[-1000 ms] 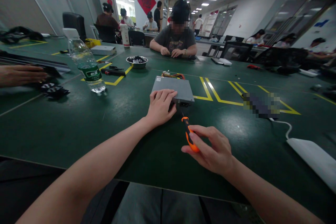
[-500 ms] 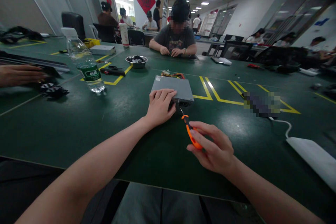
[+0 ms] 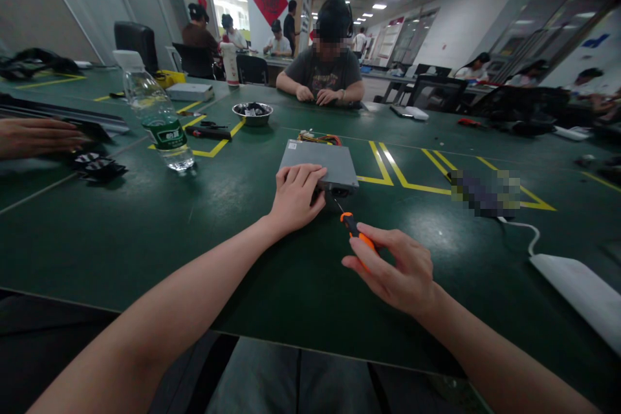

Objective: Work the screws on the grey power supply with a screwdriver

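Observation:
A grey computer power supply lies on the green table, its bundle of coloured wires at the far side. My left hand grips its near left corner, fingers on the top face and thumb at the near side. An orange and black screwdriver is in my right hand, held between thumb and fingers. The screwdriver's thin shaft points up and left at the near side of the power supply, by the socket. Whether its tip touches there, I cannot tell.
To the left stand a water bottle and a metal bowl of small parts. Another person's hand is at the left edge, near a black fan. A co-worker sits opposite. A white cable lies right.
The screwdriver's handle has shifted slightly right and tilted more, and the fingers of my right hand have turned around it. My left hand and the power supply stay put.

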A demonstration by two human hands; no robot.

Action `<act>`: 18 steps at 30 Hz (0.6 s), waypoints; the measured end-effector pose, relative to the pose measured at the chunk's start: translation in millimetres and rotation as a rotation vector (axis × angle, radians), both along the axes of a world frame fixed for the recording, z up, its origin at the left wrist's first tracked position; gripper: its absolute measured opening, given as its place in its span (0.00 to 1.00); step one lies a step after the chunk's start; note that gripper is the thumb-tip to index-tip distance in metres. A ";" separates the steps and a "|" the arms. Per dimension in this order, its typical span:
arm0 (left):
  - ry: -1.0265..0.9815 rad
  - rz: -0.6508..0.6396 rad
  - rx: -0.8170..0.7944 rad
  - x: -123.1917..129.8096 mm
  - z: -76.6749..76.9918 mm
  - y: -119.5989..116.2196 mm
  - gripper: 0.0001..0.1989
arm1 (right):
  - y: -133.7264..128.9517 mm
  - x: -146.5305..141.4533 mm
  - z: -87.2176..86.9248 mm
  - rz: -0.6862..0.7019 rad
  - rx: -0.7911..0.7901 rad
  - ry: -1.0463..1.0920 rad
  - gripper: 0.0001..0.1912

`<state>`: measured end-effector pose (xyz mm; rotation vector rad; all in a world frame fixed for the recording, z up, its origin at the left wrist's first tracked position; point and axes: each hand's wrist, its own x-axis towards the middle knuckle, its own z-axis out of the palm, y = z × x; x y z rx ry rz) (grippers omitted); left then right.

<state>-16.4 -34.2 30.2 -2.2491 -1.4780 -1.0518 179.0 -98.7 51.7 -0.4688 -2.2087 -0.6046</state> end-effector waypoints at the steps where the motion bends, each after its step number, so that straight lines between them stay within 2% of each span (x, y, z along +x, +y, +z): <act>1: 0.001 0.002 -0.001 0.0 0.1 0.0 0.18 | 0.6 1.0 0.9 -0.016 0.018 0.009 0.11; 8: 0.005 -0.002 0.001 -0.6 0.2 -0.3 0.18 | -1.5 -2.9 -3.4 0.015 0.027 -0.133 0.12; 11: 0.002 -0.001 0.006 -0.6 -0.5 0.1 0.18 | -2.5 -5.3 -5.4 -0.024 0.046 -0.130 0.11; 15: -0.004 -0.004 0.015 -0.5 -1.4 0.8 0.18 | -0.7 -2.8 -5.4 -0.096 0.124 -0.079 0.17; 18: -0.005 -0.007 0.019 -0.5 -1.6 1.1 0.18 | -0.4 -0.4 -4.4 -0.136 0.151 -0.046 0.15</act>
